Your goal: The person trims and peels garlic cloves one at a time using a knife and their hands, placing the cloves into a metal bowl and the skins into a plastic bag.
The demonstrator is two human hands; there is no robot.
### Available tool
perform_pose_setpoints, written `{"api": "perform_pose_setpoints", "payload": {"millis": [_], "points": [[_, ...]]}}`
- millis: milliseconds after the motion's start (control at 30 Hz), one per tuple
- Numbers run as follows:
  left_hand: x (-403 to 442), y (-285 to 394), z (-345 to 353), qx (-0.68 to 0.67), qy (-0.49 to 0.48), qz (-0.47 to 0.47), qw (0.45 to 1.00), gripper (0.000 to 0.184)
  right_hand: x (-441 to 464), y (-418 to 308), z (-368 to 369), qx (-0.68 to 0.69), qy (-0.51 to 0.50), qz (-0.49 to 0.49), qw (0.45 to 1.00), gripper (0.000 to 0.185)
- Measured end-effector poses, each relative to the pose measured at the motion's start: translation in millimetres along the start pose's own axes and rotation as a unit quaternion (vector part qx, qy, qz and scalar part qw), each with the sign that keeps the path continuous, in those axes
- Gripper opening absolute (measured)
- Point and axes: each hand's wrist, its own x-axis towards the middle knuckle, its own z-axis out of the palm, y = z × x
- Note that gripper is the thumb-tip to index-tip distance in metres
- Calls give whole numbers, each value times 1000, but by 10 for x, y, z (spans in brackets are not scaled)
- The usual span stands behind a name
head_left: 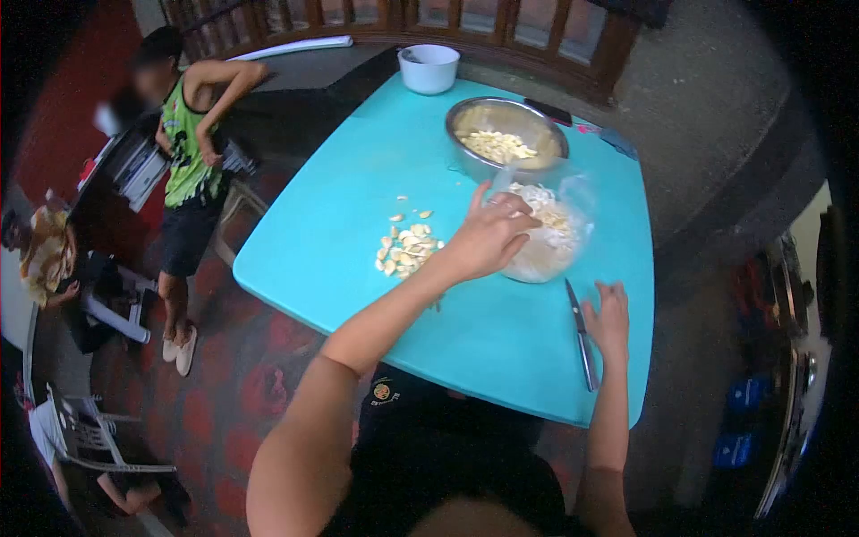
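My left hand [490, 234] reaches across the table at the near left side of a clear plastic bag [535, 259], fingers spread and partly over its mouth. Whitish garlic peelings [557, 219] fill part of the bag. My right hand [609, 318] hovers by the table's right side, its fingers apart and nothing seen in them. Just left of it lies a knife [582, 340] with a dark handle, blade pointing away from me. Loose garlic cloves [407, 251] form a pile left of my left hand. Behind the bag, a steel bowl [461, 152] holds pale peeled cloves [497, 146].
The turquoise table [313, 242] has a white tub [429, 72] at its far end. A dark phone-like object [548, 111] lies behind the steel bowl. A person in a green top [185, 143] stands to the left, with other people and a chair [98, 430] beyond.
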Motion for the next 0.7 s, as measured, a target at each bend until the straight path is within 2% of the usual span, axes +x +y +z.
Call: {"api": "perform_pose_setpoints", "payload": {"millis": [33, 100, 167, 233, 333, 400, 467, 567, 700], "points": [[-80, -99, -62, 10, 28, -47, 998, 24, -171, -43, -28, -23, -38, 31, 999, 44], [-322, -451, -175, 25, 84, -136, 987, 24, -436, 76, 116, -64, -50, 15, 997, 40], [-596, -992, -213, -29, 79, -304, 949, 21, -568, 106, 216, -74, -56, 20, 996, 38], [-809, -1417, -270, 61, 92, -317, 942, 15, -616, 101, 308, -94, -52, 19, 994, 35], [-830, -1600, -230, 16, 3, -387, 922, 11, -623, 149, 439, -140, -23, 1, 990, 33], [-805, -1625, -54, 52, -56, -361, 929, 9, -638, 202, 531, -162, 11, -20, 986, 32], [-799, -1683, 132, 82, -135, -333, 930, 14, -619, 119, 457, -137, 1, -4, 991, 31], [-742, -1772, 385, 184, -190, -377, 888, 20, -582, 173, 477, -86, -6, 38, 996, 29], [-592, -1751, 342, 186, -234, -356, 886, 28, -519, 197, 302, -27, -18, 107, 994, 28]]}}
